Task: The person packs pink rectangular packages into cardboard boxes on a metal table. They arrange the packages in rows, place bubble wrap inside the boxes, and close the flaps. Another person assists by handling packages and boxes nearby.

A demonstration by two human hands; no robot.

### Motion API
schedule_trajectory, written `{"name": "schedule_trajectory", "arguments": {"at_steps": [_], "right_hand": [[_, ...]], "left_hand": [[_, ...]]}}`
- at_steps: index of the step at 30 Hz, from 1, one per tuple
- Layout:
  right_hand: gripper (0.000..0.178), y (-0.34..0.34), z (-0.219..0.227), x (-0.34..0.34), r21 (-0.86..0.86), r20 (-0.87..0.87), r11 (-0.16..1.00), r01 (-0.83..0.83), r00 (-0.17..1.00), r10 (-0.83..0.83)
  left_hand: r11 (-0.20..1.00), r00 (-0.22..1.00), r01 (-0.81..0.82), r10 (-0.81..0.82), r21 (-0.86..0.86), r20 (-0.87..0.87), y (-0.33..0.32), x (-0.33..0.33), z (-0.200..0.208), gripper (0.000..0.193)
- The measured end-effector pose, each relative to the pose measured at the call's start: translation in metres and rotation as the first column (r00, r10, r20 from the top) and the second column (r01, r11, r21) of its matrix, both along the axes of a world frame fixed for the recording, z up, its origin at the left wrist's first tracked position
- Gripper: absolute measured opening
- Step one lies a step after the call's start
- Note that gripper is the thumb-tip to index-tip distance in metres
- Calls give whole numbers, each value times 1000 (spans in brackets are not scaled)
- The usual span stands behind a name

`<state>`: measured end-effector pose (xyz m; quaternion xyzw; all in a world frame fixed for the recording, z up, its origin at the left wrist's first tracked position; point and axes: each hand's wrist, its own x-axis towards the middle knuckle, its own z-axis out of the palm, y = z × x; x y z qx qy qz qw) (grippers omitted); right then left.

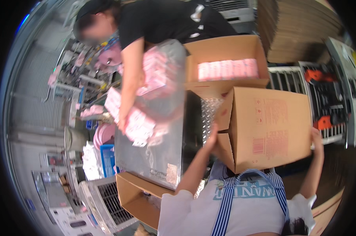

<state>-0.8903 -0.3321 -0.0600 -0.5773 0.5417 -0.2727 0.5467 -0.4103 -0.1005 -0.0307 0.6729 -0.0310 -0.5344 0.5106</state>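
A large brown cardboard box [272, 129] lies on its side in front of my body, its flaps turned to the left and printed marks on its upper face. My left hand [212, 137] grips it at the flap end, the fingers partly hidden. At the opposite end, my right hand [316, 138] is pressed round the box's right edge. Beyond it stands an open cardboard box [227, 44] holding a row of pink packs [228, 69]. How the flaps of my box are fastened, I cannot tell.
Across the metal table [162, 157], a co-worker in black [162, 21] reaches over pink packs [133, 120]. Right of my box runs a roller conveyor [331, 131] with orange parts. Flat cardboard [300, 31] is stacked at the back right. An open carton [136, 196] sits at lower left.
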Motion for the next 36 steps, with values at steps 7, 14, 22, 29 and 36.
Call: {"name": "schedule_trajectory", "arguments": {"at_steps": [7, 14, 22, 29, 36], "right_hand": [[22, 41, 179, 157, -236, 61, 882, -408, 899, 433], [57, 103, 153, 278, -597, -636, 324, -734, 679, 368], [55, 12, 29, 96, -263, -832, 926, -270, 549, -77], [37, 1, -21, 37, -152, -697, 970, -188, 717, 30], [33, 69, -9, 167, -123, -569, 944, -306, 801, 185]], "left_hand": [[911, 805, 341, -411, 233, 429, 6, 42, -10, 76], [963, 987, 120, -142, -242, -73, 73, 144, 76, 77], [864, 434, 209, -502, 458, 748, 75, -10, -39, 62], [717, -337, -5, -657, 697, 674, 76, 71, -79, 59], [394, -205, 156, -884, 906, 420, 50, 150, -26, 25]]}}
